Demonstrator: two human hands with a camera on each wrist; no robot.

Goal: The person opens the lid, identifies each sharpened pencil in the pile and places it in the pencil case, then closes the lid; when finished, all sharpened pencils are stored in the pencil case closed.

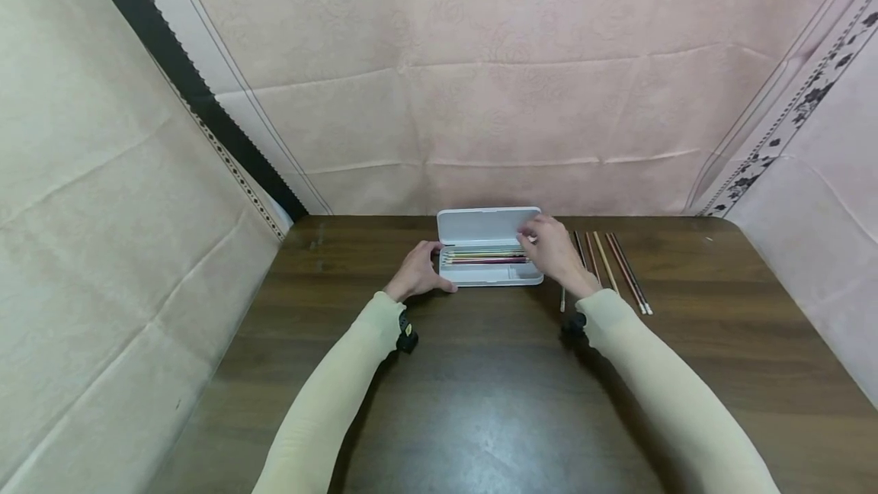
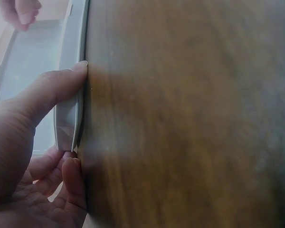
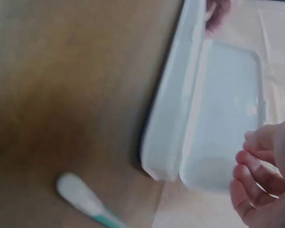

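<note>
A white pencil case (image 1: 480,278) lies on the table, its lid (image 1: 480,229) raised at the back. Several coloured pencils (image 1: 483,258) lie lengthwise inside it. My left hand (image 1: 418,271) grips the case's left end; in the left wrist view its thumb (image 2: 61,88) presses along the front wall and the other fingers curl around the end. Over the right end of the case hovers my right hand (image 1: 552,250), fingers loosely bent and nothing showing between them. In the right wrist view those fingers (image 3: 256,183) overlap the lid's edge.
To the right of the case, several more pencils (image 1: 605,261) lie on the brown table (image 1: 480,387), roughly side by side. One with a white end (image 3: 80,194) is close to the case's right end. A pale cloth wall (image 1: 514,113) rises behind the table.
</note>
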